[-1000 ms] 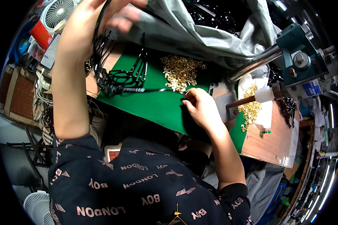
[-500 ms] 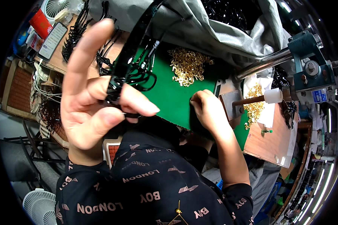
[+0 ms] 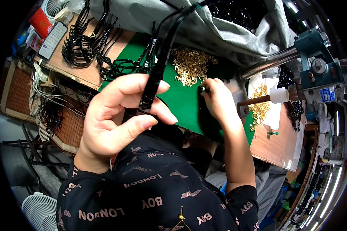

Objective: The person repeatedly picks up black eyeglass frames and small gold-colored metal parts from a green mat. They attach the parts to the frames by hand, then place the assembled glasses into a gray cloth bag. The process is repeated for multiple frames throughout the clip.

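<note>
In my left hand is a black eyeglass frame, raised close to the camera, its long temple arms reaching up and away. Fingers and thumb close around its lower end, which they partly hide. My right hand is over the green mat, just below and right of a pile of small gold metal pieces. Its thumb and fingers are pinched together; a small bright spot shows at the tips, too small to name. More black eyeglass frames lie on the mat's left part.
Stacked black frames and a phone occupy the left of the table. At right stands a teal metal press with a horizontal rod, beside white paper bearing more gold pieces. Grey cloth drapes along the back.
My left hand has moved right with the eyeglass frame, which now tilts further right, and its raised finger has come down. My right hand has moved slightly up toward the gold pile.
</note>
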Tool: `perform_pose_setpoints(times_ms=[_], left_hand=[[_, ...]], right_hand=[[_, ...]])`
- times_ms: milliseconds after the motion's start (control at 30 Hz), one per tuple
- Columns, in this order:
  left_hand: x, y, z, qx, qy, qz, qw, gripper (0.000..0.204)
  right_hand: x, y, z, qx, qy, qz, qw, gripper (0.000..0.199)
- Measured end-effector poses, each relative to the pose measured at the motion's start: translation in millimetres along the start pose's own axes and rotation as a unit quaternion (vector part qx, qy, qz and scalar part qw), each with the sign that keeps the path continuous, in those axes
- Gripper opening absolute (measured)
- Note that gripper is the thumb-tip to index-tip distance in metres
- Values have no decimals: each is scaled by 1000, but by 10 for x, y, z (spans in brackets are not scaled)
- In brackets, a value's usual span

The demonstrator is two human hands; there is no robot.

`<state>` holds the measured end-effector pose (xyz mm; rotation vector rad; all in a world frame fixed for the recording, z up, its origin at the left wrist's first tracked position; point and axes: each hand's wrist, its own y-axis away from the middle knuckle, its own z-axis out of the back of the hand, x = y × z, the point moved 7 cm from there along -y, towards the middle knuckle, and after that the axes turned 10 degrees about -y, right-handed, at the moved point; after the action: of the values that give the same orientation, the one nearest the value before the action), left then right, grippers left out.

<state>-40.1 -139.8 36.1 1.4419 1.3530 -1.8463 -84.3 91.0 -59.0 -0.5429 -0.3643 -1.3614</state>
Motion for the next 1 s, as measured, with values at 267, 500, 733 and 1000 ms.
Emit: perform_pose_setpoints(times_ms=[267, 500, 733, 1000], left_hand=[[223, -104, -366, 32, 34, 61, 997, 38], [466, -112, -684, 121, 87, 212, 966, 54], [472, -132, -926, 168, 102, 217, 956, 48], [435, -201, -1064, 138, 121, 226, 957, 38]], right_hand=[[5, -192, -164, 40, 132, -10, 990, 10], [561, 355, 533, -29, -546, -10, 837, 8], [740, 667, 652, -23, -471, 84, 878, 13], [509, 861, 638, -83, -588, 16, 805, 27]])
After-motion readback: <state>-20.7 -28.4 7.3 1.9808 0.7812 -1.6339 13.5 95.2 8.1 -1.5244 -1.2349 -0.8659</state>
